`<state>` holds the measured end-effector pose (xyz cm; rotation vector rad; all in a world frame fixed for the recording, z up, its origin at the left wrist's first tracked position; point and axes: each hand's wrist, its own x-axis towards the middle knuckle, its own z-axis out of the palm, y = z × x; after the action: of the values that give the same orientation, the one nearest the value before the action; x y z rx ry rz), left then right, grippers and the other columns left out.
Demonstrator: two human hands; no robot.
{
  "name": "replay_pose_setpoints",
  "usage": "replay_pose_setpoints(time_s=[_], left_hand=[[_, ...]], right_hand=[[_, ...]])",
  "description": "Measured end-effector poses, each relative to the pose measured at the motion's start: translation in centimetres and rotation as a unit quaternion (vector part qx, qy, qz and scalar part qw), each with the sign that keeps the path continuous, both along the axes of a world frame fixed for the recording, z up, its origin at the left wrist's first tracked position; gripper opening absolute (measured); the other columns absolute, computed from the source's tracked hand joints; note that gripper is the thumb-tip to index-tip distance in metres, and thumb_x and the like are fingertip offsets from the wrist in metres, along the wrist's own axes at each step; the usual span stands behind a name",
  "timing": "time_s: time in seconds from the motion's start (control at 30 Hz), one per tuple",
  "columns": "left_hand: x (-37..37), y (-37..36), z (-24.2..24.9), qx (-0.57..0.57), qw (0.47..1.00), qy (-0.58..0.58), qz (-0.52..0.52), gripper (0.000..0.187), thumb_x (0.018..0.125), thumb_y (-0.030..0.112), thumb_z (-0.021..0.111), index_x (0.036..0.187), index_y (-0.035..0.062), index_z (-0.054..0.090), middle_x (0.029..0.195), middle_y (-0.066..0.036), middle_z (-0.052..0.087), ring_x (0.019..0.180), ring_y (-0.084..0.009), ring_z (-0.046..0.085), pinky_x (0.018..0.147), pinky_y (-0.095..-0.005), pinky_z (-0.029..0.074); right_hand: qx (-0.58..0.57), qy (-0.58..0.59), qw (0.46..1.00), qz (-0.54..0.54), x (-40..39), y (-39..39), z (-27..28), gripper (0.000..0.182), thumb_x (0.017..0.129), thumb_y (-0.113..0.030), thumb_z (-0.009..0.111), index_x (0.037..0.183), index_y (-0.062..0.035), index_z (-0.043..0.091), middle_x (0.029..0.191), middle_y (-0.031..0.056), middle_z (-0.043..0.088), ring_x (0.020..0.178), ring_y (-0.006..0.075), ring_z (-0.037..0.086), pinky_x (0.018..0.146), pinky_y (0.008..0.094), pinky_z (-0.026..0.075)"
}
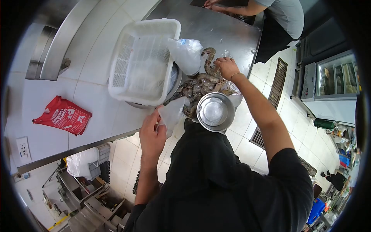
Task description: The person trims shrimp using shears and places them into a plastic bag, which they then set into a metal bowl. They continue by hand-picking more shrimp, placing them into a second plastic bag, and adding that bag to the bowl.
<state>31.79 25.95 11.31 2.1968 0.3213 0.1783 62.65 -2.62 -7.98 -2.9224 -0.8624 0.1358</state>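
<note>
My left hand (152,133) is closed on the edge of a clear plastic bag (172,112), whose mouth faces the pile of raw shrimp (199,87). The shrimp are grey-brown with heads and shells on, heaped at the table's near edge. My right hand (228,69) is at the far right side of the heap, its bent fingers closed on a shrimp (209,58); the fingertips are partly hidden. A round metal bowl (215,112) stands at the near edge, in front of the shrimp. Beside the heap is a filled, cloudy plastic bag (186,56).
A white perforated plastic basket (116,83) rests over a metal basin (177,83) to the left. A red emergency fire blanket pouch (63,115) is on the white tiled wall. Across the steel table (239,36) another person (284,19) works. A glass-door fridge (336,79) stands right.
</note>
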Motion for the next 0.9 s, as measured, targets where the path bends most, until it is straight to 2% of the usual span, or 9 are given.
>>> replay_pose_setpoints(time_s=[0.03, 0.23, 0.4, 0.53, 0.6, 0.67, 0.77, 0.8, 0.9], left_hand=[[-0.4, 0.3, -0.6, -0.02, 1.0, 0.011, 0.0, 0.037, 0.09, -0.003, 0.06, 0.124, 0.0037, 0.071, 0.103, -0.011, 0.066, 0.084, -0.019, 0.065, 0.072, -0.0323, 0.054], [-2.5, 1.2, -2.4, -0.131, 0.986, 0.096, 0.027, 0.025, 0.093, 0.002, 0.063, 0.116, 0.001, 0.072, 0.107, -0.012, 0.068, 0.085, -0.0186, 0.071, 0.069, -0.0309, 0.059], [-2.2, 0.9, -3.2, -0.047, 0.998, 0.038, 0.009, 0.02, 0.093, 0.008, 0.069, 0.112, 0.0023, 0.075, 0.103, -0.013, 0.068, 0.081, -0.0172, 0.069, 0.067, -0.031, 0.058], [-1.2, 0.8, -4.0, 0.063, 0.997, -0.031, 0.011, 0.018, 0.095, 0.006, 0.07, 0.112, 0.0022, 0.074, 0.094, -0.008, 0.067, 0.071, -0.0112, 0.061, 0.06, -0.0265, 0.049], [-0.7, 0.7, -5.1, 0.023, 0.998, -0.03, 0.043, 0.017, 0.095, 0.004, 0.07, 0.112, 0.0015, 0.073, 0.087, -0.004, 0.065, 0.067, -0.008, 0.057, 0.058, -0.0242, 0.045], [0.4, 0.1, -6.0, -0.081, 0.993, 0.006, 0.083, 0.017, 0.093, 0.002, 0.072, 0.11, 0.0018, 0.071, 0.08, -0.001, 0.062, 0.065, -0.0064, 0.054, 0.058, -0.0236, 0.045], [1.7, -0.7, -5.9, -0.054, 0.997, 0.013, 0.047, 0.015, 0.092, 0.002, 0.073, 0.107, 0.0013, 0.068, 0.075, 0.0, 0.06, 0.064, -0.0049, 0.053, 0.06, -0.0232, 0.046], [2.1, -1.0, -5.7, -0.047, 0.998, 0.018, 0.033, 0.015, 0.093, 0.002, 0.073, 0.107, 0.0011, 0.068, 0.075, 0.0, 0.061, 0.065, -0.005, 0.054, 0.06, -0.0233, 0.046], [2.7, -1.2, -6.5, -0.008, 1.0, -0.001, -0.006, 0.014, 0.094, 0.005, 0.073, 0.107, 0.0015, 0.069, 0.076, 0.0, 0.062, 0.065, -0.0052, 0.056, 0.061, -0.0233, 0.047]], right_hand=[[-0.03, 0.017, 0.999, 0.032, 0.4, 0.2, -0.6, 0.046, 0.092, -0.01, 0.059, 0.136, -0.0208, 0.065, 0.143, 0.0043, 0.06, 0.14, 0.0256, 0.05, 0.121, 0.0519, 0.033], [-0.103, 0.015, 0.99, 0.099, 0.9, 1.1, -2.4, 0.039, 0.092, -0.014, 0.057, 0.13, -0.0161, 0.067, 0.134, 0.0062, 0.064, 0.136, 0.0264, 0.052, 0.122, 0.0524, 0.032], [-0.002, -0.011, 0.998, 0.056, 0.4, -0.2, -0.9, 0.037, 0.09, -0.02, 0.06, 0.126, -0.0118, 0.066, 0.124, 0.0125, 0.068, 0.12, 0.0317, 0.062, 0.109, 0.0494, 0.044], [0.234, 0.026, 0.968, -0.085, -3.0, -0.8, 5.7, 0.034, 0.095, -0.022, 0.061, 0.125, -0.0052, 0.063, 0.114, 0.019, 0.069, 0.098, 0.0382, 0.069, 0.086, 0.0473, 0.054], [0.346, 0.032, 0.937, -0.038, -6.2, -0.5, 10.7, 0.034, 0.098, -0.021, 0.064, 0.126, -0.0024, 0.062, 0.109, 0.0202, 0.069, 0.087, 0.0366, 0.069, 0.075, 0.0421, 0.055], [0.375, 0.1, 0.921, -0.024, -10.0, 0.3, 16.3, 0.034, 0.098, -0.018, 0.067, 0.127, -0.0025, 0.063, 0.108, 0.0189, 0.069, 0.084, 0.0324, 0.069, 0.075, 0.0391, 0.055], [0.415, 0.114, 0.902, 0.046, -15.3, 2.1, 20.3, 0.032, 0.097, -0.016, 0.069, 0.126, -0.0033, 0.064, 0.105, 0.016, 0.069, 0.078, 0.0263, 0.067, 0.072, 0.0367, 0.054], [0.408, 0.186, 0.891, 0.065, -16.7, 2.8, 22.4, 0.033, 0.095, -0.015, 0.07, 0.126, -0.0043, 0.064, 0.107, 0.0157, 0.069, 0.081, 0.0301, 0.068, 0.073, 0.0376, 0.055], [0.339, 0.111, 0.915, 0.186, -18.2, 4.8, 20.7, 0.03, 0.089, -0.017, 0.072, 0.116, -0.0059, 0.066, 0.1, 0.013, 0.068, 0.088, 0.0356, 0.07, 0.075, 0.0432, 0.056]])
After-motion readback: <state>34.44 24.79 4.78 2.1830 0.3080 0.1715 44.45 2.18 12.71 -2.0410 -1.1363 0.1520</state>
